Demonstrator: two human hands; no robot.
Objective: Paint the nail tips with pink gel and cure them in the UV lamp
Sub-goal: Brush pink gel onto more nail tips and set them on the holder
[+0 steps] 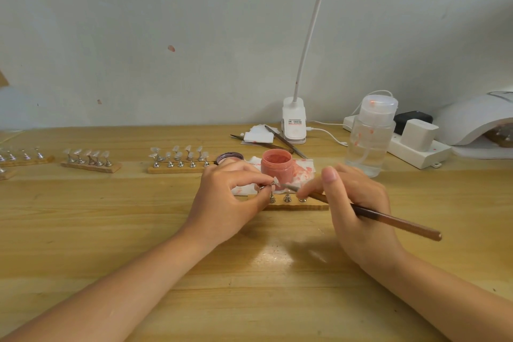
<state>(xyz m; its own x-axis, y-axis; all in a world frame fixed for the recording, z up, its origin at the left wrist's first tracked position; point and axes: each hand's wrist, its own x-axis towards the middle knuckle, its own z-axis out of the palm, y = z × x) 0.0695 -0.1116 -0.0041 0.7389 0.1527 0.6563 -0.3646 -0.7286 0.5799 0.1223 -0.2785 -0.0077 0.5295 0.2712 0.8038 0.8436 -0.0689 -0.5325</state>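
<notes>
1. Now I am at the painting step: my left hand (230, 194) pinches a small metal stand (267, 185) carrying one clear nail tip (276, 181), lifted just above the wooden holder strip (305, 206).
2. My right hand (358, 203) grips the brush (388, 221) like a pen, its bristle end touching or just beside the tip; I cannot tell which.
3. Next, I judge, comes a steady, thin stroke along the tip, then a return to the strip.
4. The open jar of pink gel (276, 165) stands just behind my hands on a stained tissue (302, 172), looking fairly full.
5. The clear pump bottle (370, 136) to the right holds colourless liquid, low in the bottle.
6. The UV lamp (477, 119) waits at the far right; something sits inside, too dim to name.
</notes>
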